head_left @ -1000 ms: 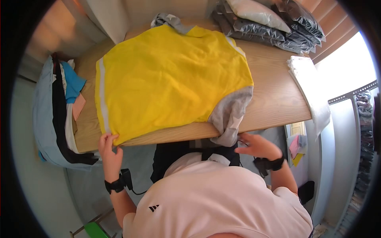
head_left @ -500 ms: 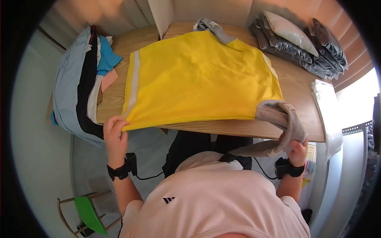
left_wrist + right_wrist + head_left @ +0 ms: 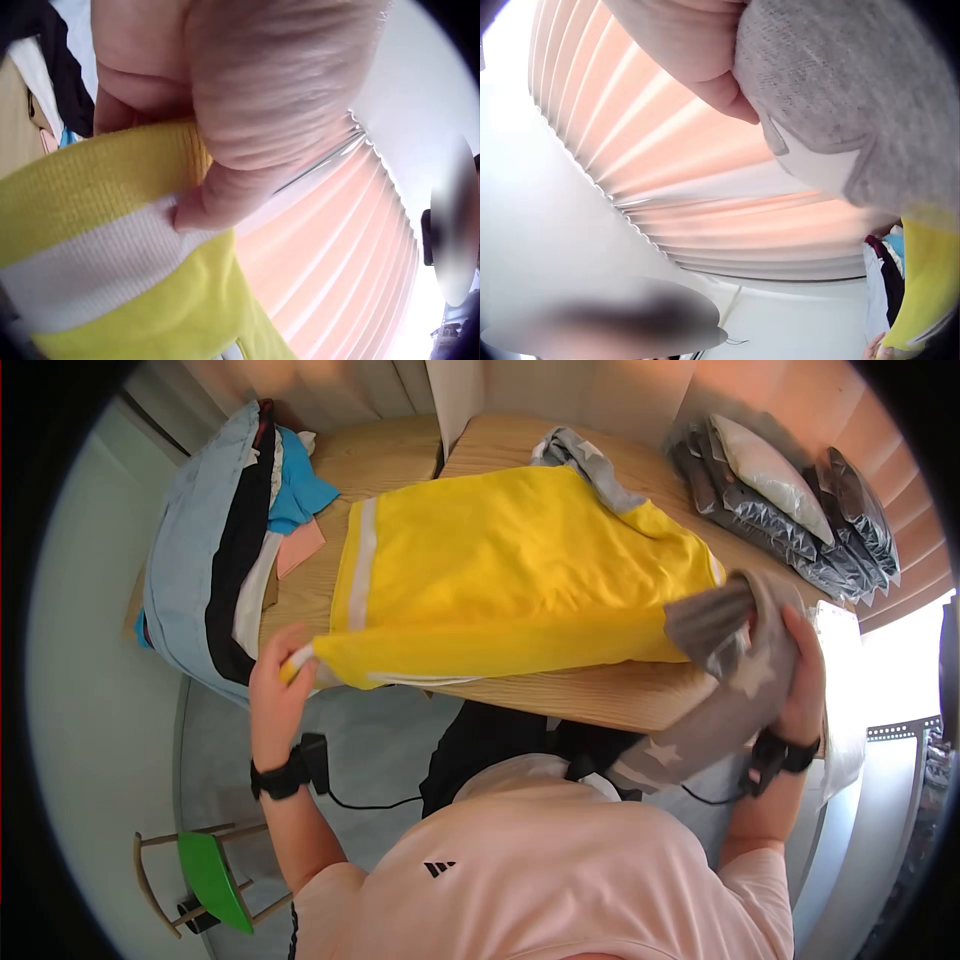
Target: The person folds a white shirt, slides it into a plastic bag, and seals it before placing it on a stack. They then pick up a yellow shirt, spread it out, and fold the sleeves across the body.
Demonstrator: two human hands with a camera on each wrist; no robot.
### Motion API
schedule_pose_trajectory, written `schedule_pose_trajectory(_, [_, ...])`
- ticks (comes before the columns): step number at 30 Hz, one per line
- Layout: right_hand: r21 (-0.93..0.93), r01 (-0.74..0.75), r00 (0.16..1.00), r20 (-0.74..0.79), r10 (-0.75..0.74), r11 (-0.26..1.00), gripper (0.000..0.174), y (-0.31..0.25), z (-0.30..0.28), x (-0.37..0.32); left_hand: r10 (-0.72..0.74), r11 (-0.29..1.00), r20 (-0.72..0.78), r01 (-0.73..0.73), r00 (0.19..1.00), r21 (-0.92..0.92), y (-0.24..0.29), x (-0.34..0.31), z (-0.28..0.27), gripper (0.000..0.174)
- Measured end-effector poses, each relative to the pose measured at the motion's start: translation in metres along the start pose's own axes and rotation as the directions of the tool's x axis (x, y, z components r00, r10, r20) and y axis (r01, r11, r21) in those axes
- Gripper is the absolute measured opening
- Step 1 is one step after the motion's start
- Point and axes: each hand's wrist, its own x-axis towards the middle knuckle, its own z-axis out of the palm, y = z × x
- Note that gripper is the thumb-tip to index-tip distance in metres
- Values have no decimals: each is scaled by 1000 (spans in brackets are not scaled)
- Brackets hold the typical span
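Observation:
The yellow garment (image 3: pixel 500 550) lies on the wooden table, its near edge lifted. At its near left corner, the left hand (image 3: pixel 280 695) grips the hem; in the left wrist view this hand (image 3: pixel 262 82) pinches the ribbed yellow and white band (image 3: pixel 112 247) with the thumb. The right hand (image 3: pixel 803 680) holds the grey sleeve (image 3: pixel 735 690) with white stars, raised over the table's near right edge. In the right wrist view the right hand (image 3: pixel 697 45) has its fingers on the grey cloth (image 3: pixel 832 82). A second grey sleeve (image 3: pixel 590 460) lies at the far side.
Piled clothes (image 3: pixel 195 550) in light blue, black and white hang over the table's left end. Bagged dark garments (image 3: pixel 770 520) and a white bag (image 3: pixel 770 465) are stacked at the back right. Clear plastic bags (image 3: pixel 838 660) lie at the right edge. A green chair (image 3: pixel 213 880) stands at lower left.
The right hand has taken hold of the grey sleeve and raised it up and to the right. The left hand has lifted the near hem, and the garment's near edge has folded up.

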Motion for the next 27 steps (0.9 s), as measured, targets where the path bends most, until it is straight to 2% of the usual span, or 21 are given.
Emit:
schedule_pose_trajectory(4, [-84,-12,982,185,28,996,25,14,12,98,99,995,26,-99,995,-2,-37,64,23,36])
schedule_pose_trajectory(5, [-151,-20,978,202,51,988,27,24,1,128,78,997,48,-79,996,20,-52,78,32,38])
schedule_pose_trajectory(7, [-388,58,985,171,10,920,35,50,-27,165,56,997,72,-59,996,43,-58,84,36,40])
schedule_pose_trajectory(8, [-616,183,981,166,-101,766,38,52,-19,150,224,958,8,-221,975,183,-53,85,35,42])
schedule_pose_trajectory(9, [-800,269,961,185,-206,537,42,55,-15,128,389,876,-31,-359,921,323,-49,84,34,44])
schedule_pose_trajectory(10, [-851,323,939,233,-254,414,40,58,-26,121,288,927,-45,-267,956,264,-42,77,27,44])
schedule_pose_trajectory(11, [-886,382,909,310,-278,262,33,58,-39,106,243,965,-62,-234,968,121,-33,67,21,40])
schedule_pose_trajectory(12, [-938,301,923,242,-299,170,28,58,-38,80,177,983,-38,-175,983,50,-20,54,16,38])
schedule_pose_trajectory(13, [-961,236,950,197,-241,145,26,62,-44,60,114,993,-11,-114,993,-20,-10,43,13,35])
schedule_pose_trajectory(14, [-980,152,978,130,-161,130,26,68,-46,42,119,992,1,-119,993,-34,-3,34,15,35])
schedule_pose_trajectory(15, [-986,141,988,135,-71,92,30,71,-37,26,69,989,90,-56,994,-133,4,26,19,34])
schedule_pose_trajectory(16, [-987,82,997,83,-2,136,35,82,-46,19,30,975,184,12,982,-222,11,22,26,32])
schedule_pose_trajectory(17, [-985,41,996,53,70,167,38,93,-47,16,48,973,196,-2,979,-230,20,19,37,32])
schedule_pose_trajectory(18, [-962,4,991,39,124,274,35,98,-40,11,88,973,316,-13,945,-232,32,14,52,31])
schedule_pose_trajectory(19, [-961,-2,994,29,106,278,35,101,-35,11,128,972,429,-27,894,-234,45,11,66,30])
schedule_pose_trajectory(21, [-981,45,977,82,196,190,29,102,-26,15,304,944,601,-149,739,-293,64,13,98,39])
schedule_pose_trajectory(22, [-980,44,982,78,172,195,29,103,-21,17,325,938,602,-171,729,-301,73,11,114,39])
schedule_pose_trajectory(24, [-806,324,932,361,-22,495,24,105,-12,20,324,918,684,-43,653,-394,90,6,143,54])
schedule_pose_trajectory(25, [-805,325,936,350,-46,496,24,104,-4,19,342,915,690,-61,637,-398,101,6,156,54])
schedule_pose_trajectory(27, [-670,320,906,424,-9,670,22,96,11,15,284,864,706,147,649,-483,118,10,177,68])
